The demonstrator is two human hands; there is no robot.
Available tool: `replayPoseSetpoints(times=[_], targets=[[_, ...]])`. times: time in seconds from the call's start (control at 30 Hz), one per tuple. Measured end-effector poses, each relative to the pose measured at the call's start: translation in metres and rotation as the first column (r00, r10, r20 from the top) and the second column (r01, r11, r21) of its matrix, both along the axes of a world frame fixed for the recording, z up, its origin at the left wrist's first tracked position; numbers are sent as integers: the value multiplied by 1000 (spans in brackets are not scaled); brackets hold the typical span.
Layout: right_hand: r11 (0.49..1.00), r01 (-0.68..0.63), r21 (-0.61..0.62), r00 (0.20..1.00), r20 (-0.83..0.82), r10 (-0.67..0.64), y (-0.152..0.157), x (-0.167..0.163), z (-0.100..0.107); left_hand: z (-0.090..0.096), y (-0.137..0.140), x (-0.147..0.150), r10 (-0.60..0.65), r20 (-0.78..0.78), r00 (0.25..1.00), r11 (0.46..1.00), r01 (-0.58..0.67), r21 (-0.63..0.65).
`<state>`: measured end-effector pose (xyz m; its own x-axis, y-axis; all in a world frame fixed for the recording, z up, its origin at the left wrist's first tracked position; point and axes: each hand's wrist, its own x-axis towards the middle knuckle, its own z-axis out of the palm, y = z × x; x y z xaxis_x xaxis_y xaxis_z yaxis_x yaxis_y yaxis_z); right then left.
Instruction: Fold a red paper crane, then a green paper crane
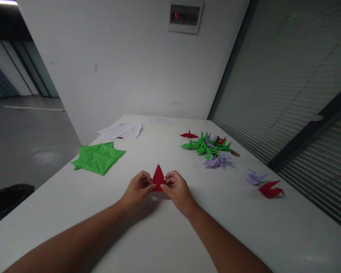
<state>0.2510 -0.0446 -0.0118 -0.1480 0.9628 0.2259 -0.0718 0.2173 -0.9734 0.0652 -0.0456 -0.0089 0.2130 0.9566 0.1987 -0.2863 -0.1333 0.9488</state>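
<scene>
Between my two hands, a red folded paper (158,176) is held upright over the white table, its narrow point facing away from me. My left hand (139,187) pinches its lower left edge, thumb in front. On the opposite side, my right hand (178,189) grips the lower right edge, with the thumb on the near face. Both thumbs nearly meet at the bottom of the paper. The fingertips behind the paper are partly hidden.
Creased green paper sheets (99,157) lie at the left, with printed papers (121,131) behind. A pile of folded paper cranes (206,144) is at the right. A purple crane (255,177) and a red crane (271,189) sit nearer. A black-lined bin (10,199) stands left of the table (170,242).
</scene>
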Motion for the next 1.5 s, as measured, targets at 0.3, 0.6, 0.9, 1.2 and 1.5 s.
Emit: replayPoseSetpoints(times=[0.3,0.6,0.9,1.2,1.5], targets=[[996,-77,-35,992,-102,73,-2,4,5,-4,4,-1,28,2,1000,1000,-28,-6],[996,-86,8,995,-51,87,-3,0,5,4,2,-3,67,-261,963,987,-26,159],[998,-49,30,998,-28,50,-3,1,6,9,-3,-1,-47,-246,968,995,66,70],[989,-11,147,998,69,1,-2,3,7,1,1,0,-37,-197,980,999,42,21],[990,-131,52,991,24,129,-4,1,10,5,1,-2,14,-250,968,997,6,79]])
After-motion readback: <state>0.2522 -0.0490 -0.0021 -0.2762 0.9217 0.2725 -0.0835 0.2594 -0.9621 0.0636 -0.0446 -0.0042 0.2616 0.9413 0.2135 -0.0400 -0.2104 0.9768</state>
